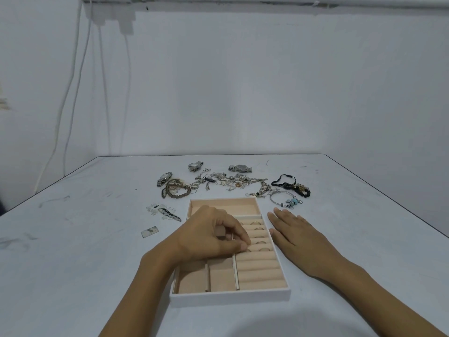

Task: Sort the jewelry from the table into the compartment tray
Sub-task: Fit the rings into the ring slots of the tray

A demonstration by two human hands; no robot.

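A white compartment tray (230, 295) with a peach lining lies in front of me on the table. Several rings (264, 249) sit in the slots of its right-hand ring rolls. My left hand (213, 233) hovers over the tray's middle, fingertips pinched together at the left edge of the ring rolls; whether a ring is between them I cannot tell. My right hand (295, 231) lies flat on the table, fingers apart, touching the tray's right wall. A tangled jewelry pile (226, 182) of chains and rings lies behind the tray.
Three watches (240, 168) lie at the back of the pile. A beaded bracelet (176, 190) lies left, a charm bangle (285, 200) and black bracelets (291, 184) right. Small scraps (168, 214) and a card (150, 231) lie left of the tray. A wall stands behind the table.
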